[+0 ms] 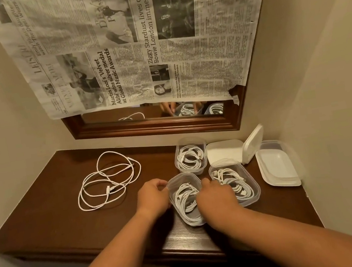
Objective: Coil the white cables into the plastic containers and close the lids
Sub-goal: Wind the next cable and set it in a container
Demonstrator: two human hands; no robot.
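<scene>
Tucking coil | our left hand curls on the left wall of the near container | right hand over the coiled cable inside, grip we cannot tell | lids lie right of right hand, nearer to it | loose cable left of left hand

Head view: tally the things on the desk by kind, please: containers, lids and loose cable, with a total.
Containers with coiled cable: 3
Loose cable tangle: 1
Lids off: at least 3; the right-hand pile may hold more
Total: at least 7
</scene>
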